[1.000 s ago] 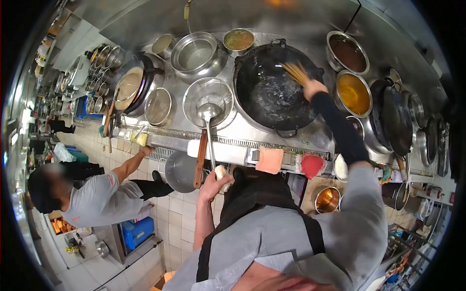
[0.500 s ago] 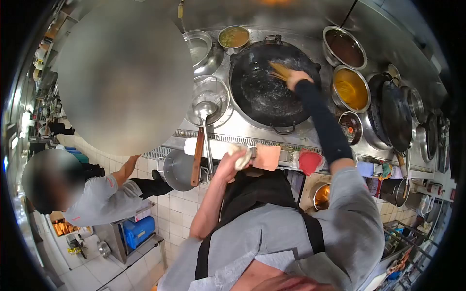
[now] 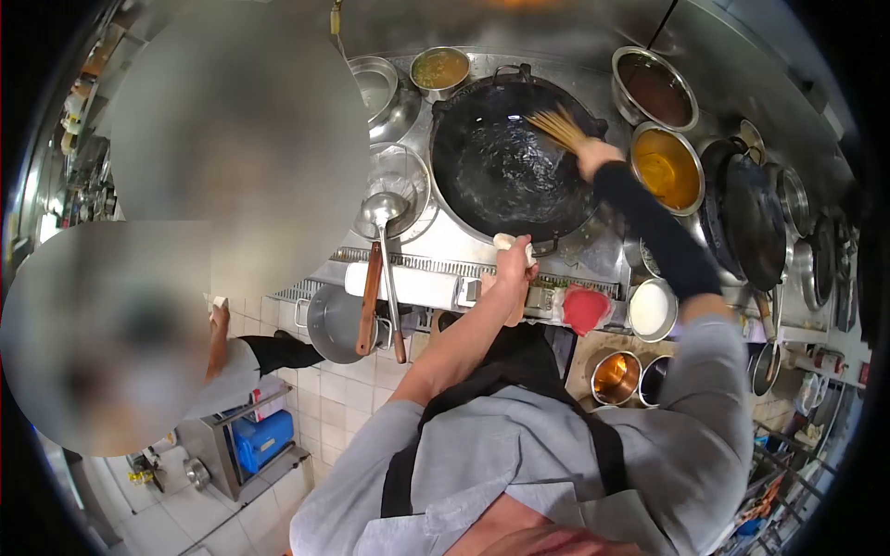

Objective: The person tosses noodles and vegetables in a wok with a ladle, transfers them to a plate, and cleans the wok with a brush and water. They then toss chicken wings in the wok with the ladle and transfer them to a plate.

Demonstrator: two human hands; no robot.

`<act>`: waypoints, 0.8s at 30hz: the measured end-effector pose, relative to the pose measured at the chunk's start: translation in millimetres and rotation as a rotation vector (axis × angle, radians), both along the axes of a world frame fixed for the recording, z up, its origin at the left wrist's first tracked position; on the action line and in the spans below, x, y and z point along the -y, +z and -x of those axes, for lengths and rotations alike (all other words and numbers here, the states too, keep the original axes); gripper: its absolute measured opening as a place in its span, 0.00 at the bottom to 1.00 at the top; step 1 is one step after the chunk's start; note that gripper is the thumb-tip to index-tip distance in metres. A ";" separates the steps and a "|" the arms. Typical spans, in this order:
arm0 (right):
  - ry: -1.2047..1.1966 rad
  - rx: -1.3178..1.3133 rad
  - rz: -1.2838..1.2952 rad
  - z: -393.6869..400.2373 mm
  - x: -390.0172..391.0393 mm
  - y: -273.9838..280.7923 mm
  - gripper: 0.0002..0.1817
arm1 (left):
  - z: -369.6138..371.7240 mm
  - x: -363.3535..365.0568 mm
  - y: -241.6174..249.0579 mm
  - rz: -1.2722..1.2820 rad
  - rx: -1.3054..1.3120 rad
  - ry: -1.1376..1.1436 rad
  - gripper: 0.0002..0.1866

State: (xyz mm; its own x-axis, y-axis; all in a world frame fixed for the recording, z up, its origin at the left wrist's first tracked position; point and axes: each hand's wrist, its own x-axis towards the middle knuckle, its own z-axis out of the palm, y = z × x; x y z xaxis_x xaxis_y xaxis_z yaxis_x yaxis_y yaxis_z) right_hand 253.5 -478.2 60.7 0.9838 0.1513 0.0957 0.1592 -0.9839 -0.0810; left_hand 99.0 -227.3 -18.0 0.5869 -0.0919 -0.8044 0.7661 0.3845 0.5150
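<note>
A big black wok holds swirling water that catches the light. My right hand is closed round a bamboo wok brush, its bristles over the wok's right side. Down at the wok's near rim, my left hand grips a folded whitish cloth, close beside the wok's near handle. Left of the wok, a ladle lies across a wire strainer, and both long handles point towards me.
Behind the wok stands a bowl of broth. To its right are a bowl of dark liquid, a bowl of yellow oil and stacked black woks. A red cloth and a white-filled pot sit along the front edge. Another person is at left.
My left hand has moved up and right with the cloth, from the counter's front edge to the wok's near rim. My right hand and the brush have shifted right.
</note>
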 end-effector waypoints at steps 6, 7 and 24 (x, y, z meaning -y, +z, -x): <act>-0.168 -0.098 -0.570 73.6 -136.5 -62.6 0.20 | -19.9 -39.7 -41.8 -0.291 0.136 -0.028 0.18; -0.138 -0.181 -0.641 102.5 -138.9 -31.1 0.22 | -26.2 -53.1 -22.9 -0.440 0.169 0.022 0.19; 0.162 -0.208 -0.526 99.3 -131.2 -2.8 0.17 | -23.4 -74.1 8.0 -0.211 0.144 0.039 0.10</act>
